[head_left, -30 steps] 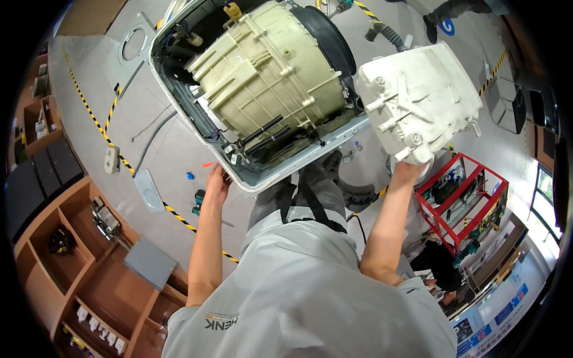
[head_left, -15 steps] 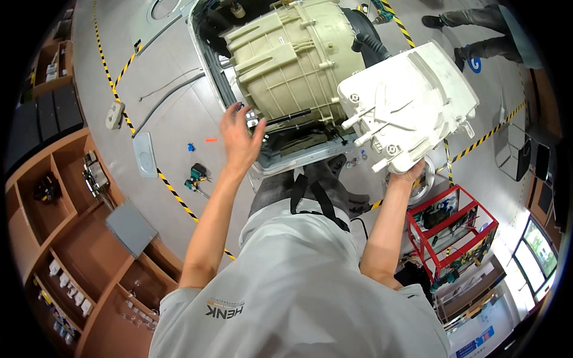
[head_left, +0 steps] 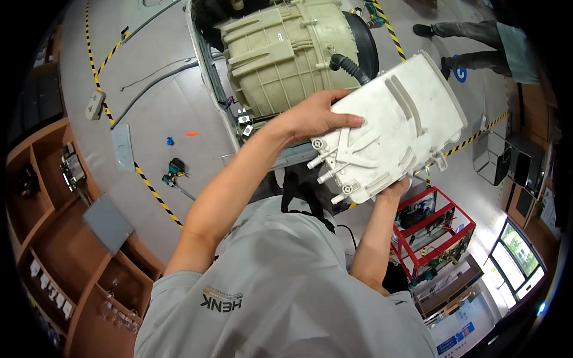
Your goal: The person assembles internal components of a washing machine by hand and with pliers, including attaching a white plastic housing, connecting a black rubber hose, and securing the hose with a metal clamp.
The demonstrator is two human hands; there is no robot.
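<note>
Between my hands is a white plastic detergent dispenser housing (head_left: 394, 128), tilted, with several short spouts along its lower left edge. My left hand (head_left: 319, 116) is closed on its upper left edge, thumb on the top face and fingers partly hidden behind. My right hand (head_left: 395, 187) grips the lower edge from beneath; most of its fingers are hidden. A black corrugated hose (head_left: 349, 65) runs up to the housing's far side; whether it is joined there cannot be seen. Beyond lies a cream ribbed washing machine tub (head_left: 286, 53) inside an opened cabinet (head_left: 209, 77).
On the floor to the left are a cordless drill (head_left: 174, 171), a small blue part (head_left: 170, 141) and a grey hose (head_left: 149, 85). A red metal frame cart (head_left: 439, 232) stands at the right. Another person's legs (head_left: 471, 36) show at the far right. Wooden shelves (head_left: 65, 232) line the left.
My left hand has moved right from the cabinet's edge and taken hold of the housing. The housing has shifted slightly left and turned, still in my right hand.
</note>
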